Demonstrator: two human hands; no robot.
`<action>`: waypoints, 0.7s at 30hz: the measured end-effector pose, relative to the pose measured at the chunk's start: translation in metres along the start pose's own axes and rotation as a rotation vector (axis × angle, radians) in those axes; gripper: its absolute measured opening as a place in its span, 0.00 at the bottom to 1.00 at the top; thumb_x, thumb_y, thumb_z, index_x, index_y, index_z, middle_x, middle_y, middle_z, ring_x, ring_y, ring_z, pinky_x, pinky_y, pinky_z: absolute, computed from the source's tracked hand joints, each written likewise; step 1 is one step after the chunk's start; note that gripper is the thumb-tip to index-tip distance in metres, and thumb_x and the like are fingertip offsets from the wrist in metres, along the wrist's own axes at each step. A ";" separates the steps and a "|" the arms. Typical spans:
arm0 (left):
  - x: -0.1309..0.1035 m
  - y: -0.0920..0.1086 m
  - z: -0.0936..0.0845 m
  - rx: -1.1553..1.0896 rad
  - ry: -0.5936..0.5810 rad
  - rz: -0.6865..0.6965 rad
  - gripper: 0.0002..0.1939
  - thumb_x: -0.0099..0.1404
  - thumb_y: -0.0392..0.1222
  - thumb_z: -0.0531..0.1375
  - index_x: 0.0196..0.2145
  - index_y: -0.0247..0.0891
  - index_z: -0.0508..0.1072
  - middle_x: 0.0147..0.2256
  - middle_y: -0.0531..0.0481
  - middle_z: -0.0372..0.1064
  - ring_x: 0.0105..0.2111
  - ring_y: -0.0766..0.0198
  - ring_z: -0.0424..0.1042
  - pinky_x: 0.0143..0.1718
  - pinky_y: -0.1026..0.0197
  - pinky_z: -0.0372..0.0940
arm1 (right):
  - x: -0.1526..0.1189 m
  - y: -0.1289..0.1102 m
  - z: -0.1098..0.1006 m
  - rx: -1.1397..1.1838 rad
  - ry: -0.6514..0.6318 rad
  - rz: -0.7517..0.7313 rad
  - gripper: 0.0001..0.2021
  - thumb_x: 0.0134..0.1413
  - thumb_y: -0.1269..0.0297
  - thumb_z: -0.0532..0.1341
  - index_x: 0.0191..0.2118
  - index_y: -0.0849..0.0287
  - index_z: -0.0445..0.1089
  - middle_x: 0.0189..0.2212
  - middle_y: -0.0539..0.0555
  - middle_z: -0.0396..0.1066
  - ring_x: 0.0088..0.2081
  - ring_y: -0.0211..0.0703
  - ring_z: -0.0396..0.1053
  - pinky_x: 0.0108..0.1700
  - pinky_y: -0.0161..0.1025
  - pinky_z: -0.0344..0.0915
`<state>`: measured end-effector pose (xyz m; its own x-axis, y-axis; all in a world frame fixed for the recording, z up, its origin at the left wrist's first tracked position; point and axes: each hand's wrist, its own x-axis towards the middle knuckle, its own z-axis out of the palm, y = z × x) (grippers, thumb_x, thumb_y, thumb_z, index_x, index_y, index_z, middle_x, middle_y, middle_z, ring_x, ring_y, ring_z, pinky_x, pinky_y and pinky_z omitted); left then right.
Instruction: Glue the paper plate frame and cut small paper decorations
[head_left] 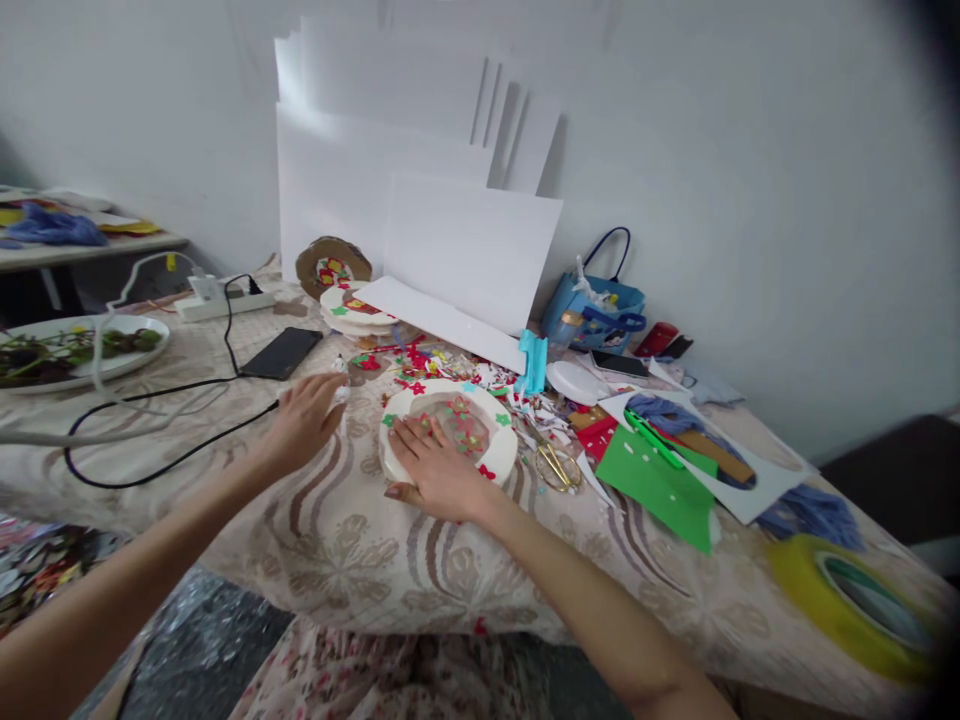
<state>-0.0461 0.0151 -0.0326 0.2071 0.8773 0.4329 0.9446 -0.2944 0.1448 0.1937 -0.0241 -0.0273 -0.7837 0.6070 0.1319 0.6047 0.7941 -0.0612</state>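
My right hand [441, 468] lies flat on the left side of a white ring-shaped frame [501, 462], its fingers stretched out. Small red, green and blue paper flowers dot the ring, and more flowers [466, 425] show on its see-through middle. To the left, my left hand [301, 428] is closed round a small white thing [340, 393], maybe a crumpled tissue; its kind is unclear. Behind the ring lie many paper scraps [487, 374] and a loose red flower [366, 362]. Gold-handled scissors [558, 466] rest just right of the ring.
A black phone [282, 353], cables and a power strip [225, 304] lie left, near a plate of greens [142, 345]. Finished-looking discs [352, 308] and white boards [472, 250] stand behind. Rightward are green paper [652, 485], a green cutter [652, 440] and yellow tape [802, 590].
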 end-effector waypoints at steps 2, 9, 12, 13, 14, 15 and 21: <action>-0.009 0.017 0.001 -0.051 -0.019 0.085 0.20 0.68 0.43 0.42 0.55 0.38 0.60 0.54 0.42 0.63 0.56 0.56 0.57 0.55 0.53 0.52 | 0.000 0.000 0.000 -0.007 0.006 0.001 0.37 0.62 0.44 0.40 0.64 0.72 0.44 0.65 0.67 0.41 0.66 0.54 0.37 0.65 0.55 0.33; -0.026 0.050 0.005 -0.307 -0.043 0.185 0.20 0.66 0.46 0.45 0.54 0.44 0.62 0.53 0.43 0.65 0.55 0.54 0.61 0.55 0.50 0.55 | 0.000 0.001 0.002 -0.015 0.003 0.000 0.37 0.62 0.44 0.41 0.63 0.74 0.47 0.64 0.68 0.43 0.66 0.54 0.36 0.65 0.56 0.35; -0.025 0.055 0.003 -0.371 -0.097 0.168 0.21 0.66 0.48 0.46 0.55 0.44 0.62 0.54 0.43 0.64 0.56 0.54 0.61 0.56 0.48 0.55 | 0.000 0.001 0.003 -0.023 0.014 -0.002 0.37 0.62 0.44 0.42 0.63 0.74 0.49 0.64 0.68 0.43 0.66 0.55 0.37 0.65 0.56 0.35; -0.024 0.056 0.003 -0.386 -0.109 0.159 0.21 0.66 0.49 0.46 0.55 0.44 0.61 0.54 0.42 0.64 0.56 0.54 0.61 0.56 0.48 0.55 | 0.000 0.001 0.003 -0.025 0.017 -0.004 0.37 0.61 0.44 0.43 0.62 0.74 0.49 0.64 0.68 0.43 0.66 0.55 0.37 0.65 0.56 0.35; -0.024 0.057 0.003 -0.400 -0.115 0.149 0.21 0.66 0.49 0.46 0.55 0.44 0.61 0.54 0.42 0.64 0.56 0.54 0.60 0.57 0.48 0.55 | 0.000 0.001 0.003 -0.027 0.020 -0.005 0.37 0.61 0.44 0.43 0.62 0.74 0.49 0.64 0.69 0.43 0.66 0.56 0.37 0.65 0.55 0.35; -0.024 0.057 0.004 -0.413 -0.114 0.139 0.21 0.66 0.49 0.46 0.55 0.44 0.60 0.54 0.42 0.63 0.56 0.54 0.60 0.57 0.48 0.55 | 0.000 0.001 0.003 -0.030 0.022 -0.004 0.37 0.61 0.44 0.43 0.62 0.73 0.49 0.64 0.68 0.43 0.66 0.56 0.38 0.65 0.55 0.36; -0.034 0.052 0.009 -0.637 -0.072 -0.051 0.23 0.65 0.51 0.47 0.56 0.44 0.59 0.56 0.43 0.61 0.57 0.55 0.60 0.54 0.50 0.61 | 0.000 0.001 0.001 -0.026 0.018 -0.007 0.37 0.62 0.44 0.42 0.64 0.73 0.46 0.64 0.68 0.43 0.66 0.54 0.37 0.65 0.55 0.34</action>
<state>-0.0020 -0.0267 -0.0484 0.2035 0.9130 0.3536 0.6221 -0.3995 0.6734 0.1940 -0.0236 -0.0288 -0.7856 0.6003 0.1499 0.6027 0.7972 -0.0341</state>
